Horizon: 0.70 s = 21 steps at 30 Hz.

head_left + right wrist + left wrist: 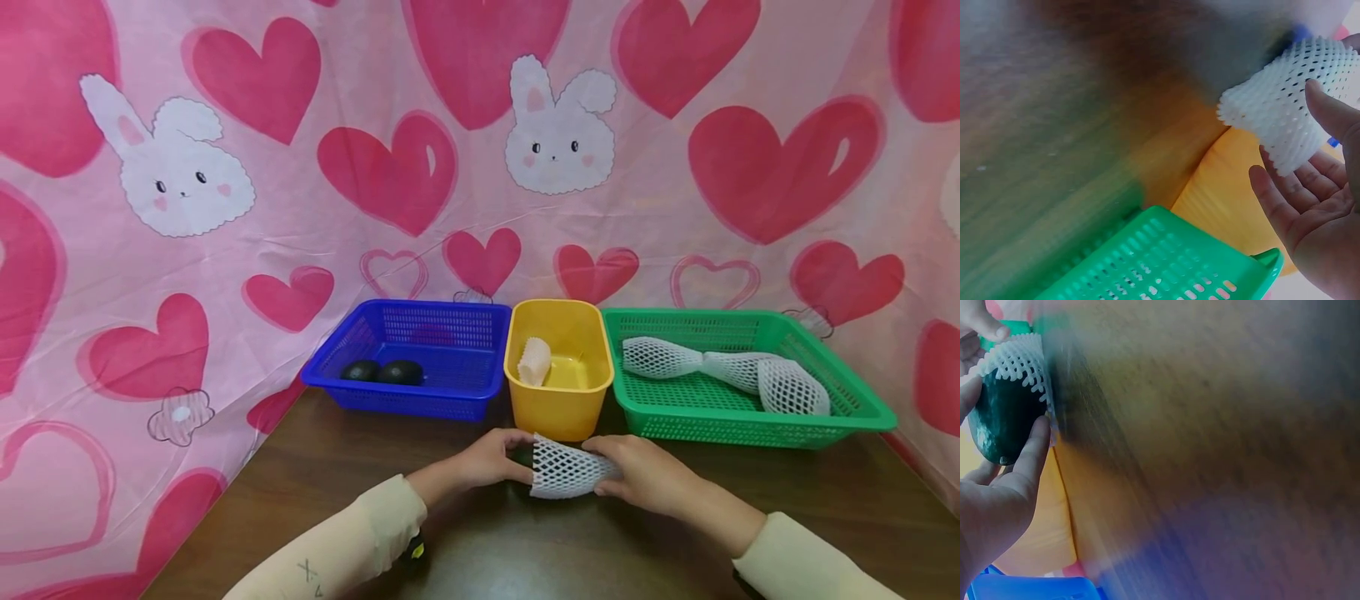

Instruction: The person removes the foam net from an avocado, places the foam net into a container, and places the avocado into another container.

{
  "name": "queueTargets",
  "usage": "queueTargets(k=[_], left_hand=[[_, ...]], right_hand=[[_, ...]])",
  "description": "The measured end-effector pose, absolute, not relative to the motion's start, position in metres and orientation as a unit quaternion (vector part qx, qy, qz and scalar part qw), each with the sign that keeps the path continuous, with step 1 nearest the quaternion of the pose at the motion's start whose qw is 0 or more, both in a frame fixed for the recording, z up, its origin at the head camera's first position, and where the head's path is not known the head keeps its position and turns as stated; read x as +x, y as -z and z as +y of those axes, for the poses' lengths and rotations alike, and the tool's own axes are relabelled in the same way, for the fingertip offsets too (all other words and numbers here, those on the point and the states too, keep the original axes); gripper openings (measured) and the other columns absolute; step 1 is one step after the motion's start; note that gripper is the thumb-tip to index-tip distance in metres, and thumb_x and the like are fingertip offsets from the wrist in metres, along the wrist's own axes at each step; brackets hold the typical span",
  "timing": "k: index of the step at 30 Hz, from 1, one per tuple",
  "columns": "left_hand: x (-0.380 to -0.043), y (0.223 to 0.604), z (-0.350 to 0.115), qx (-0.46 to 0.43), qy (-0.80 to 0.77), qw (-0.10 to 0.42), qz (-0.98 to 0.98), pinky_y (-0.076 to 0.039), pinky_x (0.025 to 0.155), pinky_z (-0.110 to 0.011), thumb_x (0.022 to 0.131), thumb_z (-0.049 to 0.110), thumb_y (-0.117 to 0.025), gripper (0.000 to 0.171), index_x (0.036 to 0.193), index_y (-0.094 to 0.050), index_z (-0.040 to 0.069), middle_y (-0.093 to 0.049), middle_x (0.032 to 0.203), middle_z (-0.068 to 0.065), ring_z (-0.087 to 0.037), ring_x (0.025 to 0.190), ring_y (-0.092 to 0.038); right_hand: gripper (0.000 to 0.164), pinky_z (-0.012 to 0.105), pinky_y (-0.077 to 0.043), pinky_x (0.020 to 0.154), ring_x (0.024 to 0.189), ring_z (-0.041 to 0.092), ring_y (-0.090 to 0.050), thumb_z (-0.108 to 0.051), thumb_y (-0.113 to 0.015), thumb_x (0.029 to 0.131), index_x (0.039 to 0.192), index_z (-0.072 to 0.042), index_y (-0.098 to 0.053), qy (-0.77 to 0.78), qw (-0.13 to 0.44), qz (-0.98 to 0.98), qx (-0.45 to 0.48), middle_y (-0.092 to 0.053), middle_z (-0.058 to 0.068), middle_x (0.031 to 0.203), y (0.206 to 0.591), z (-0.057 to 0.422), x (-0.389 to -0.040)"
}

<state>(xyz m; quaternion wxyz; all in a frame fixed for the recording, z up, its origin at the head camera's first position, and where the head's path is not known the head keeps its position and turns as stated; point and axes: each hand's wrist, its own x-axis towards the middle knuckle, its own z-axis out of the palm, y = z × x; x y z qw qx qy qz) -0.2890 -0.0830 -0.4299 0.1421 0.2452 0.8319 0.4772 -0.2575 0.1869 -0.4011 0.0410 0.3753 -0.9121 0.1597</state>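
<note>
A dark green avocado (1007, 419) sits partly inside a white foam net sleeve (566, 468), held just above the table in front of the yellow bin. My left hand (487, 458) grips the avocado's bare end, thumb and fingers on opposite sides of it. From the right, my right hand (651, 475) pinches the sleeve near its narrower end. In the right wrist view the thumb lies on the net (1300, 94), with the other fingers behind and below it. The head view mostly hides the avocado behind the sleeve and left hand.
Behind the hands stand a blue basket (420, 407) with two dark avocados (401, 372), a yellow bin (558, 412) with a foam sleeve (535, 362), and a green basket (735, 429) with several white netted shapes (793, 388). A heart-patterned cloth (480, 167) hangs behind the brown table (480, 542).
</note>
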Motion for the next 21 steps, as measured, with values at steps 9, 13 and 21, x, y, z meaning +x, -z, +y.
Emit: queueTargets(k=[9, 13, 21], left_hand=[[-0.292, 0.430, -0.081, 0.256, -0.469, 0.148, 0.832, -0.043, 0.097, -0.030, 0.075, 0.006, -0.081, 0.051, 0.122, -0.062, -0.002, -0.066, 0.116, -0.006, -0.014, 0.104, -0.058], [-0.292, 0.430, -0.081, 0.256, -0.474, 0.151, 0.829, -0.043, 0.096, -0.030, 0.074, 0.004, -0.081, 0.050, 0.121, -0.062, -0.002, -0.067, 0.113, -0.006, -0.014, 0.102, -0.059], [-0.290, 0.426, -0.083, 0.262, -0.461, 0.149, 0.834, -0.043, 0.097, -0.032, 0.075, 0.007, -0.082, 0.050, 0.120, -0.063, 0.000, -0.067, 0.113, -0.005, -0.014, 0.102, -0.059]], right_hand=[[0.035, 0.032, -0.053, 0.070, 0.075, 0.005, -0.056, -0.013, -0.084, 0.075, 0.106, -0.006, -0.068, -0.156, -0.013, -0.913, 0.376, -0.066, -0.007, 0.090, 0.394, 0.174, -0.263], [0.029, 0.029, -0.052, 0.067, 0.071, 0.003, -0.054, -0.011, -0.083, 0.075, 0.100, -0.009, -0.069, -0.145, -0.016, -0.918, 0.370, -0.064, -0.010, 0.084, 0.395, 0.171, -0.264], [0.021, 0.025, -0.051, 0.062, 0.066, 0.003, -0.054, -0.012, -0.082, 0.077, 0.093, -0.013, -0.068, -0.154, -0.005, -0.915, 0.372, -0.064, -0.011, 0.079, 0.396, 0.171, -0.264]])
